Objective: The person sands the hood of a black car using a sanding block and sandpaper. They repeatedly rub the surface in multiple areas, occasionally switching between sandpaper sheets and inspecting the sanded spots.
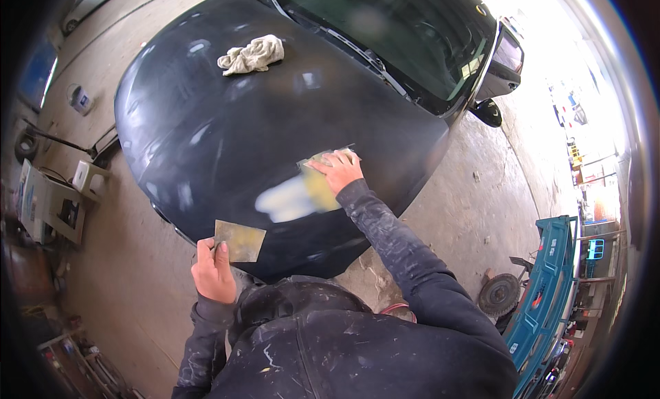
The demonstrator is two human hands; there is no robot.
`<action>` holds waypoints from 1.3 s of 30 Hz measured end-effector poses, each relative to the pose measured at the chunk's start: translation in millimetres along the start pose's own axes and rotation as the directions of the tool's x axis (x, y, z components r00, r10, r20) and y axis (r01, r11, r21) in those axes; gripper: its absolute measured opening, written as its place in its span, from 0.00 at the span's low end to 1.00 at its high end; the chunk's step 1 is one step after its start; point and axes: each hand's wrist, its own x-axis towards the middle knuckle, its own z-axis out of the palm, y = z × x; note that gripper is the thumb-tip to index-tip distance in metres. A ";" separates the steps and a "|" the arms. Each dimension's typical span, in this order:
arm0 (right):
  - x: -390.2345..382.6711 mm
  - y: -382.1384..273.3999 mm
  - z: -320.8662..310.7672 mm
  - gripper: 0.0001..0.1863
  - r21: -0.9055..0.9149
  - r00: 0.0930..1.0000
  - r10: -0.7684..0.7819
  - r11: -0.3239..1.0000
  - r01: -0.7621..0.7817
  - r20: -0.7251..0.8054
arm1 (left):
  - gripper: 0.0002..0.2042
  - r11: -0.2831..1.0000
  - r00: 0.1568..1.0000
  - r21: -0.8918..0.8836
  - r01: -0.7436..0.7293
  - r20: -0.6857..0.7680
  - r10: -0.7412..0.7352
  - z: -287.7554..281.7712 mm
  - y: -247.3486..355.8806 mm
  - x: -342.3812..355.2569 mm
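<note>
My left hand (214,272) pinches a square, translucent flat spreader (242,242) with yellowish smears, held up over the front edge of a dark car hood (227,124). My right hand (335,169) grips a second flat spreader (306,162), mostly under my fingers, down on the hood at the upper end of a pale white and yellow patch (282,201). A crumpled cream cloth (251,54) lies farther back on the hood, which has scattered lighter scuffed spots.
The windshield (385,28) and side mirror (487,112) are at upper right. A white bucket (79,98) and grey equipment (51,200) stand left on the concrete floor (117,268). A teal panel (543,296) and loose tire (500,296) are at lower right.
</note>
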 end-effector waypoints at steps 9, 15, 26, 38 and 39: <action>7.9 -3.0 11.3 0.25 0.045 0.999 0.020 0.999 -0.022 0.045 | 0.15 1.000 1.000 0.016 0.026 0.009 -0.027 -3.4 0.2 -2.1; 8.7 -3.0 14.1 0.26 0.043 1.000 0.020 0.999 -0.021 0.022 | 0.10 0.997 0.995 0.031 0.071 0.073 -0.073 -4.8 2.1 -1.1; -1.1 -5.6 21.6 0.26 0.044 0.998 0.033 0.998 -0.035 0.045 | 0.13 1.000 0.999 0.000 0.019 0.042 -0.019 5.8 5.3 2.4; -40.8 -22.6 -4.9 0.32 0.085 0.999 0.022 0.996 -0.025 0.031 | 0.10 0.996 0.993 0.031 0.079 0.091 -0.081 3.6 4.6 1.8; -44.8 -24.5 -7.0 0.32 0.096 0.999 0.032 0.995 -0.036 0.042 | 0.10 0.997 0.993 0.027 0.068 0.094 -0.071 4.2 4.5 1.8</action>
